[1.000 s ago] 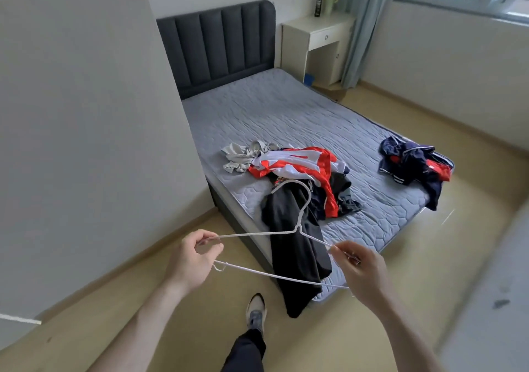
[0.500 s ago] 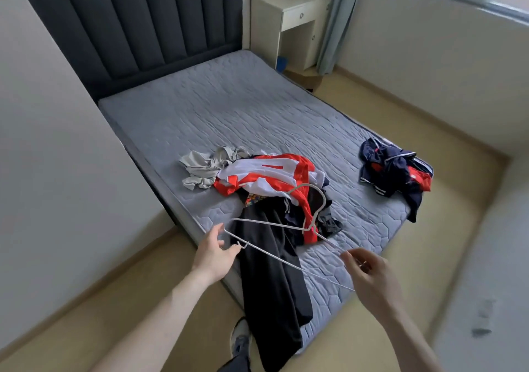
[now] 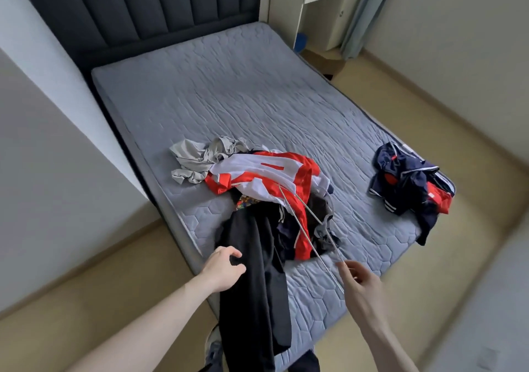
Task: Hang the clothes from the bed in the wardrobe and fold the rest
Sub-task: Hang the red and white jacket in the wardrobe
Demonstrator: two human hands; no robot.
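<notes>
A pile of clothes lies on the near part of the grey mattress (image 3: pixel 229 108). In it are a red and white jacket (image 3: pixel 266 174), a grey garment (image 3: pixel 194 159) and a black garment (image 3: pixel 257 271) that hangs over the bed's edge. My left hand (image 3: pixel 221 270) is at the black garment's left edge, its fingers curved and its thumb apart. My right hand (image 3: pixel 360 283) pinches the near end of a white wire hanger (image 3: pixel 303 228), which slants across the pile. A navy and red garment (image 3: pixel 406 182) lies alone at the mattress's right corner.
The dark padded headboard (image 3: pixel 143 7) stands at the back, with a pale bedside cabinet (image 3: pixel 320 13) and a curtain (image 3: pixel 369 7) to its right. A white wall (image 3: pixel 51 171) runs close along the bed's left side. Yellowish floor (image 3: pixel 443 148) surrounds the bed. My shoe (image 3: pixel 213 351) shows below.
My left hand has let go of the hanger and moved down to the black garment. The hanger has swung over the pile, held by my right hand alone. I have stepped closer to the bed.
</notes>
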